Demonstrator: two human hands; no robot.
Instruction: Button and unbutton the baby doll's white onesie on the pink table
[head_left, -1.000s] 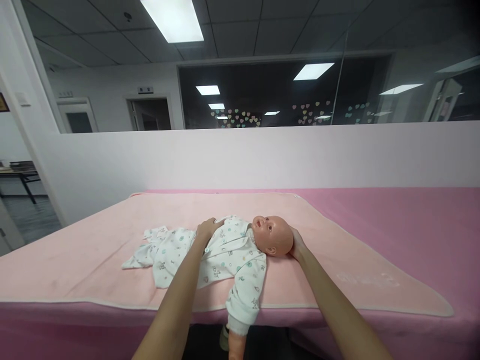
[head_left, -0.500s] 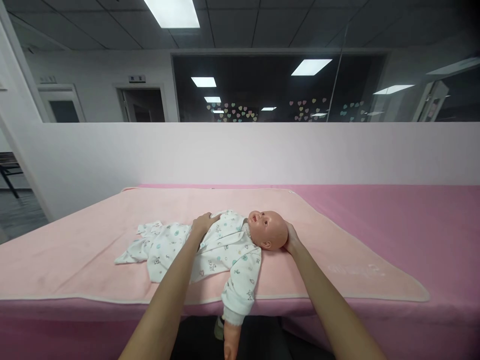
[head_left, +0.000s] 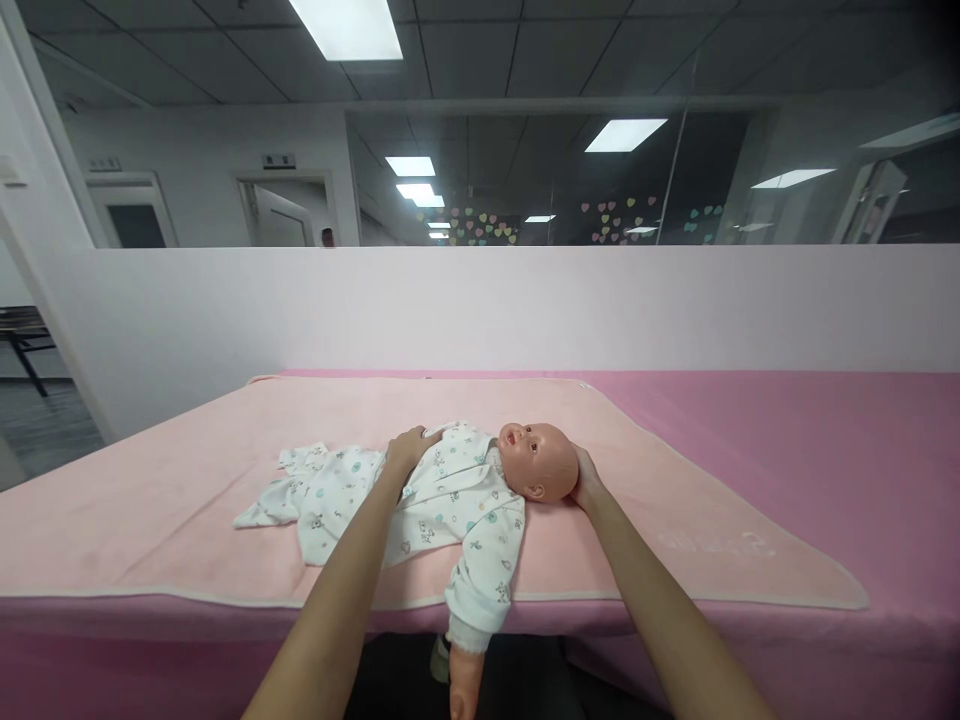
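A baby doll lies on its back on a peach blanket, its head toward the right. It wears white baby clothes with a small print; the trouser legs lie flat at the left. One sleeved doll arm hangs over the front edge of the bed. My left hand grips the far side of the doll's body at the waist, its thumb on the clothes and its other fingers mostly hidden. Cupped behind the crown of the doll's head is my right hand, its fingers partly hidden beneath it.
The peach blanket with a pale border covers much of the pink bed surface. Behind stands a white half wall with glass above it. A dark-legged table is at far left. A person's head shows near a doorway.
Both hands keep their places on the doll, and the doll lies as before. My view has shifted very slightly. Beyond the glass, the doorway looks brighter and a person's head has appeared.
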